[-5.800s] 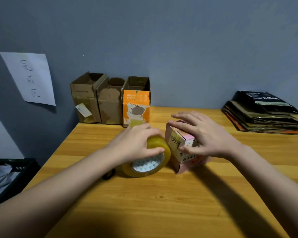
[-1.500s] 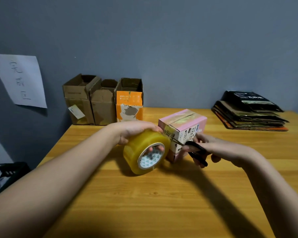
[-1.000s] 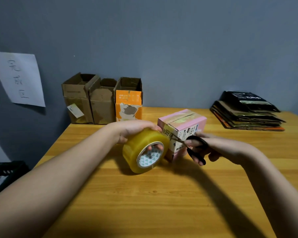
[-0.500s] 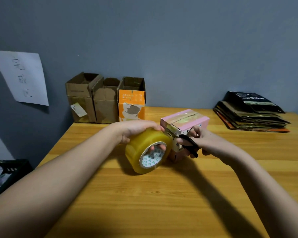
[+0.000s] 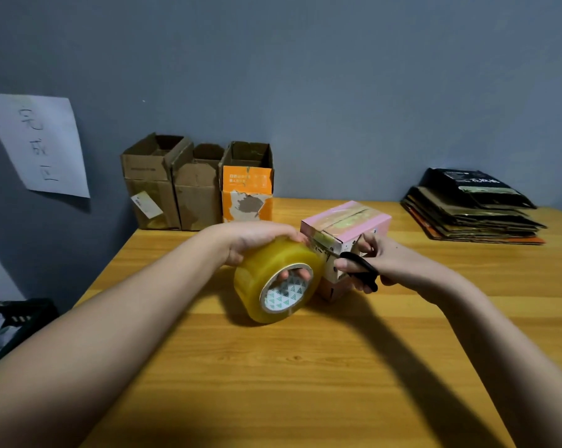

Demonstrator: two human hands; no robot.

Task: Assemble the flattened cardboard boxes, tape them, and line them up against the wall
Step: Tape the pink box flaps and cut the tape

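Against the wall (image 5: 338,92) three boxes (image 5: 199,185) stand ready, flattened ones (image 5: 470,215) wait. Left hand (image 5: 257,237) grasps tape roll (image 5: 273,282), right hand (image 5: 393,263) grips scissors (image 5: 362,270) at pink box (image 5: 347,224)

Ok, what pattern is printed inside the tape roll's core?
Small green triangles on white, seen in the head view inside the tape roll.

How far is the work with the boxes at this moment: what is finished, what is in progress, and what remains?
Done: three open boxes stand in a row against the wall. In hand: the pink box has tape across its top; the left hand holds the tape roll beside it, and the right hand holds scissors at the box's near end, probably to cut the tape. Left: placing this box by the wall, then the flat stack on the right.
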